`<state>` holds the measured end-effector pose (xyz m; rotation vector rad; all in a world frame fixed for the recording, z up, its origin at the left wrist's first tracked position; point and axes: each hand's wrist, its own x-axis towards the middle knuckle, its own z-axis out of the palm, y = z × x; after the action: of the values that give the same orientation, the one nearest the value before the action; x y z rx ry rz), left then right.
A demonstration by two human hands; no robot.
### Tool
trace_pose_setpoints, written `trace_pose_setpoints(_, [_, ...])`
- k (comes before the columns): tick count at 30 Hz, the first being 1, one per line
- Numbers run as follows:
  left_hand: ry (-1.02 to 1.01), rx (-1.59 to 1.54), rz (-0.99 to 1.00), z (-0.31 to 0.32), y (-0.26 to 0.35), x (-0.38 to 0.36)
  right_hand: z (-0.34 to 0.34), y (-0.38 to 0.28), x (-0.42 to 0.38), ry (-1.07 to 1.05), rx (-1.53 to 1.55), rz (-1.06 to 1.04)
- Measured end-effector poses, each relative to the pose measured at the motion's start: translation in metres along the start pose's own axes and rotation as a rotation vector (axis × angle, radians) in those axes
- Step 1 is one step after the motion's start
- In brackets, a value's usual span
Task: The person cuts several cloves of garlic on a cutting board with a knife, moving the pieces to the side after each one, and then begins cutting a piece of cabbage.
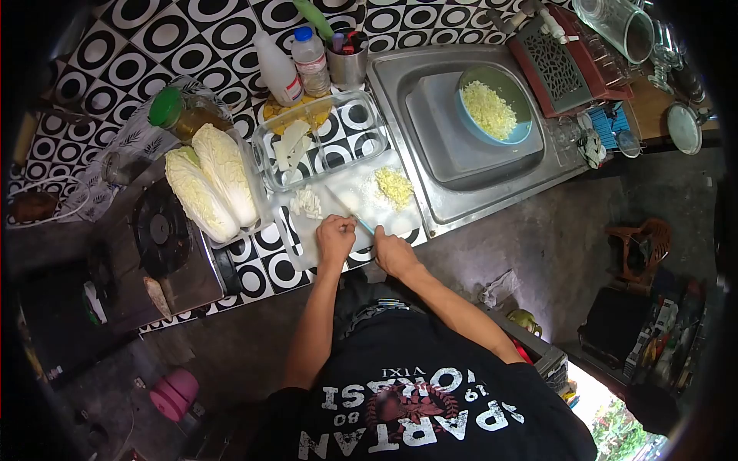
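Observation:
My right hand [395, 253] is closed around the blue handle of a knife [347, 205], whose blade points up and left over a whitish cutting board [300, 244]. My left hand [337, 238] is beside the blade near the handle, its fingers curled together; anything in them is too small to make out. Chopped white pieces [306, 203] lie on the board above my left hand. To the right of the blade is a heap of finely chopped yellow-green cabbage [394, 188]. Pale cabbage stem pieces [291, 146] rest in a divided clear container [269, 179] behind the board.
Napa cabbages [224, 173] sit left of the board, near a gas stove [157, 230]. At right, a blue bowl [492, 115] of chopped cabbage stands over the steel sink [453, 209]. Bottles [310, 63] and a metal utensil cup [347, 67] stand at the back.

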<state>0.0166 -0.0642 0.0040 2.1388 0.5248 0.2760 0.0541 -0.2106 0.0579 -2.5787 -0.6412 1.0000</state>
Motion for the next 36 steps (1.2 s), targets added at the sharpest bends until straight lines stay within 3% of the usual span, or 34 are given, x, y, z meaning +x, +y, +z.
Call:
trace_pose_setpoints(5, [0.024, -0.045, -0.113, 0.002, 0.002, 0.0, -0.016, -0.001, -0.009, -0.041, 0.039, -0.023])
trace_pose_setpoints(22, [0.019, -0.053, -0.151, 0.005, -0.002, 0.001, 0.002, 0.013, -0.01, -0.04, 0.099, -0.05])
trace_pose_setpoints(36, [0.002, -0.025, -0.141, 0.002, 0.004, 0.004, -0.007, 0.022, 0.002, -0.034, -0.082, -0.078])
